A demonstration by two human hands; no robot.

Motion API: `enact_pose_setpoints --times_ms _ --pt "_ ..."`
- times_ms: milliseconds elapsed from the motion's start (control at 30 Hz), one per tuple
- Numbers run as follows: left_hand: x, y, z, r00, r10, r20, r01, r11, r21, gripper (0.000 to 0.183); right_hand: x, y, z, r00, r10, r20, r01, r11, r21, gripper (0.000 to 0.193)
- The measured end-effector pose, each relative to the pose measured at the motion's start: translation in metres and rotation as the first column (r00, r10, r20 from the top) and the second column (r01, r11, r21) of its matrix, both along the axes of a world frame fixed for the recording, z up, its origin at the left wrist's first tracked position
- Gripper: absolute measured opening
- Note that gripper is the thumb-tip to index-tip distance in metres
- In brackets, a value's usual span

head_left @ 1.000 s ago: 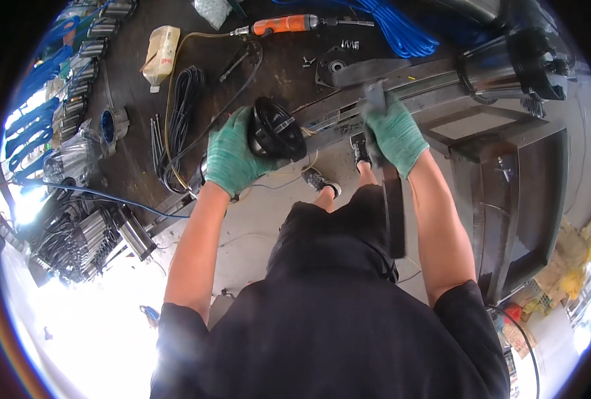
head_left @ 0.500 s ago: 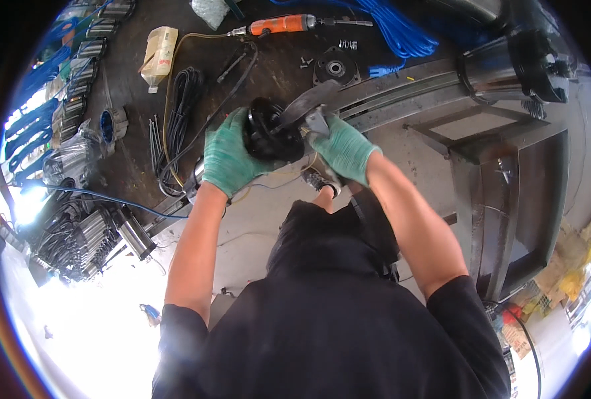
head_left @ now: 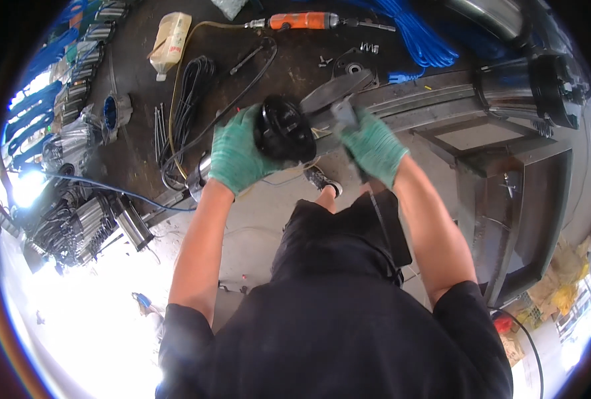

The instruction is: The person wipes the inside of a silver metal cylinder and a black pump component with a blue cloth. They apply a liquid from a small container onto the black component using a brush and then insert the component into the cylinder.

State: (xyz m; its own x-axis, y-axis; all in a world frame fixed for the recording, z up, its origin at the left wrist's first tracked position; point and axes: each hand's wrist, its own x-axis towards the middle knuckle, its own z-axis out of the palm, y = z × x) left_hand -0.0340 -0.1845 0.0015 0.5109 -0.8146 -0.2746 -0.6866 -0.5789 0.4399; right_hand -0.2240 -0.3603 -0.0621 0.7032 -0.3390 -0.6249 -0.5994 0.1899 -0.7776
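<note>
My left hand [head_left: 241,149], in a green knit glove, is closed around a black round part [head_left: 285,130] with a hollowed face. A shiny steel cylinder [head_left: 201,174] shows behind its wrist, over the bench edge; I cannot tell whether the two are joined. My right hand [head_left: 374,146], in a matching glove, grips a tool with a grey metal block [head_left: 344,112]. Its fingers are smeared by motion. Beside that block a dark, flat, blade-like piece [head_left: 335,91] slants up to the right, apart from the black part. The tool's exact kind is unclear.
On the dark bench lie an orange air tool [head_left: 300,21], a plastic bottle [head_left: 170,45], a coiled black cable [head_left: 192,93], springs [head_left: 369,48] and a blue cable [head_left: 407,33]. A steel motor housing [head_left: 508,90] is at right, above a metal frame [head_left: 518,199].
My right hand and its tool have drawn away to the right from the black part, leaving a gap. The black part has tilted slightly in my left hand. The whole view has shifted a little.
</note>
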Motion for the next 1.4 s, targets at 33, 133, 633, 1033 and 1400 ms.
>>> enact_pose_setpoints --times_ms 33,133,633,1033,1400 --pt "0.0 0.0 -0.001 0.989 -0.047 0.137 0.042 0.998 0.038 0.109 0.003 -0.007 0.016 0.998 -0.063 -0.03 0.066 0.992 0.108 0.037" --pt "-0.004 -0.006 0.003 0.984 -0.115 0.134 0.104 0.991 0.089 0.111 -0.004 0.007 -0.002 0.994 0.006 0.108 0.01 0.99 -0.141 0.037" --pt "0.005 0.001 -0.004 0.976 -0.157 0.15 0.143 0.985 0.1 0.111 0.006 -0.001 0.024 0.995 -0.077 -0.058 0.092 0.93 0.355 0.022" --pt "-0.004 -0.004 0.001 0.985 -0.147 0.092 0.131 0.978 0.165 0.126 0.008 -0.012 0.038 0.983 0.164 -0.078 -0.163 0.986 0.02 0.028" --pt "0.0 -0.008 0.009 0.99 -0.119 0.078 0.103 0.978 0.18 0.119 0.118 -0.234 0.027 0.985 0.082 -0.154 -0.134 0.922 -0.363 0.026"
